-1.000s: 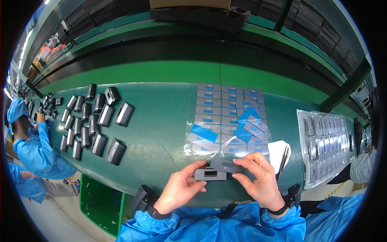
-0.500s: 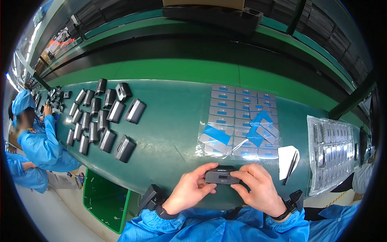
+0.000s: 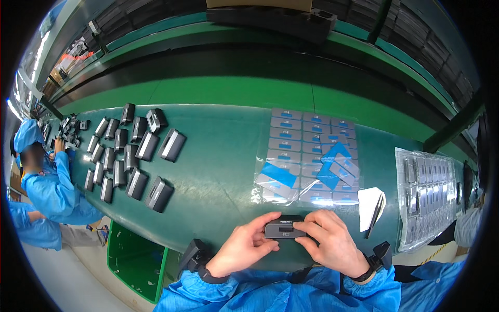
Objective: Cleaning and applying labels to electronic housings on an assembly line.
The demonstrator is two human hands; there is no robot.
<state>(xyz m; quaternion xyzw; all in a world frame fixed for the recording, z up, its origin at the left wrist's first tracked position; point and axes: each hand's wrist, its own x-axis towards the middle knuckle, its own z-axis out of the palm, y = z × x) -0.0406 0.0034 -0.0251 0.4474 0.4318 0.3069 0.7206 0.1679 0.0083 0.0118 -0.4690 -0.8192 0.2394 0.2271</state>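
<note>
At the lower centre of the frame, the left hand [image 3: 241,244] and right hand [image 3: 332,242] are partly closed around opposite ends of a small black box [image 3: 274,234], thumbs at its near edge and fingers at its far edge, above the worktop [image 3: 223,161]. To press its grey face on well, it seems best to keep both ends level and push evenly, clear of the dark slot. The fingers cover the box's right end, its underside is hidden, and any seam is too small to judge.
</note>
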